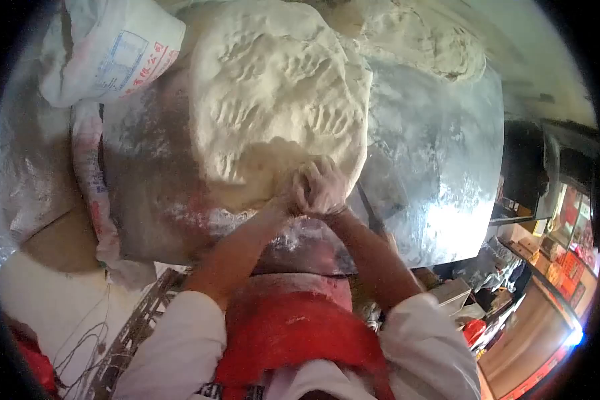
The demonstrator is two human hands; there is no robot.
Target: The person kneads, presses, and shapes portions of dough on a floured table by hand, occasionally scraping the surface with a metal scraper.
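Observation:
A large pale slab of dough (273, 87) lies on the floury metal table (440, 133), with rows of finger dents pressed into its surface. My left hand (292, 197) and my right hand (325, 185) are together at the dough's near edge, one against the other. The right hand lies partly over the left, its fingers curled and pressed together. Fingers of the left hand are mostly hidden beneath it. Whether either hand pinches any dough cannot be made out.
A white printed sack (123, 57) stands at the upper left. More dough (420, 40) lies at the back right. A long dark tool (372, 208) rests right of my hands. Boxes (450, 297) and clutter fill the lower right, below the table edge.

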